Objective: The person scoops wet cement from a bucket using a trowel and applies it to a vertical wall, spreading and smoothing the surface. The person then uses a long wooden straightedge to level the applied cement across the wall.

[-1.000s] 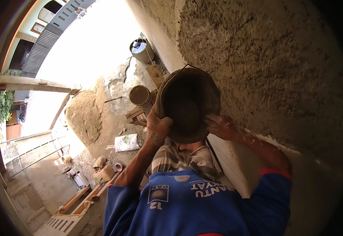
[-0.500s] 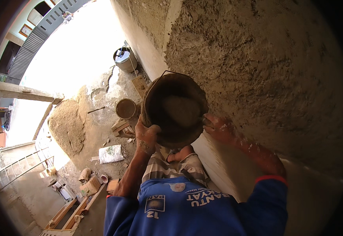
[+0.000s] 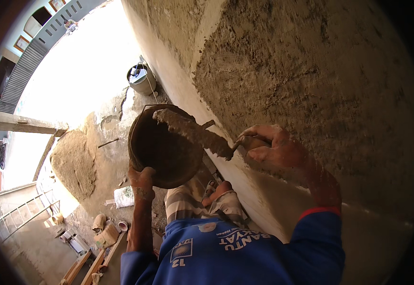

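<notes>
My left hand [image 3: 142, 183] grips the near left rim of a dark mortar bucket [image 3: 145, 149], which hangs tilted in front of my legs with its wire handle on the far side. Closed around a trowel handle, my right hand [image 3: 278, 147] is to the right of the bucket, close to the wall. A long load of wet mortar [image 3: 192, 133] lies along the trowel, hiding most of its blade and reaching over the bucket's mouth. Rough fresh plaster [image 3: 283, 80] covers much of the wall beyond, with a smoother strip along its left side.
A pail [image 3: 142, 83] stands on the ground at the wall's foot. To the left are a sand heap [image 3: 76, 164], a white sack [image 3: 123, 196] and a ladder [image 3: 26, 213]. Wooden planks [image 3: 93, 270] and containers lie at the lower left.
The trowel has come out of the bucket loaded with mortar, as my right hand rose slightly and turned. My left hand has shifted the bucket to the left and slightly nearer.
</notes>
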The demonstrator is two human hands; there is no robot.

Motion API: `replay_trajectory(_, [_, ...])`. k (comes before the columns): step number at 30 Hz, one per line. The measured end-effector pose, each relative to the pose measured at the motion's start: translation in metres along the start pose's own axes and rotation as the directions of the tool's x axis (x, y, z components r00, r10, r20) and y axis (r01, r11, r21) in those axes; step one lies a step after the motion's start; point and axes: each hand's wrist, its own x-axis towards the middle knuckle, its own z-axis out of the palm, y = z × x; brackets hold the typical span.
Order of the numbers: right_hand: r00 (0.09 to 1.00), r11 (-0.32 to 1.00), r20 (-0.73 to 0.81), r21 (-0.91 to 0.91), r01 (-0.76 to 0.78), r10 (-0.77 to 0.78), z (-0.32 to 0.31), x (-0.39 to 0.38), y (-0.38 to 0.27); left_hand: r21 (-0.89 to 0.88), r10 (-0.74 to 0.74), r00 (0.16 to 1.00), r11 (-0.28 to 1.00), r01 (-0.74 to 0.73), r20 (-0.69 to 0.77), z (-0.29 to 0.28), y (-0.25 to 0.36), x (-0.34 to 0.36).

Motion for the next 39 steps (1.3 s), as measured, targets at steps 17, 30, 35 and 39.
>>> replay_trajectory(17, [0.996, 0.744, -0.083, -0.663, -0.082, 0.036, -0.007, -0.051, 0.013, 0.153, 0.052, 0.971, 0.984, -0.090, 0.233, 0.045, 0.048, -0.024])
replay_trajectory(30, [0.926, 0.165, -0.060, -0.986, 0.003, -0.373, 0.054, -0.048, 0.050, 0.182, 0.102, 0.823, 0.953, -0.243, 0.559, 0.090, 0.101, -0.044])
replay_trajectory(35, [0.966, 0.228, -0.089, -0.973, -0.033, -0.244, 0.032, -0.081, 0.039, 0.289, 0.048, 0.819, 0.923, -0.255, 0.571, 0.095, 0.102, -0.048])
replay_trajectory(39, [0.969, 0.492, -0.218, -0.860, -0.134, -0.116, 0.040, -0.070, 0.064, 0.174, 0.132, 0.768, 0.937, -0.303, 0.626, 0.107, 0.105, -0.049])
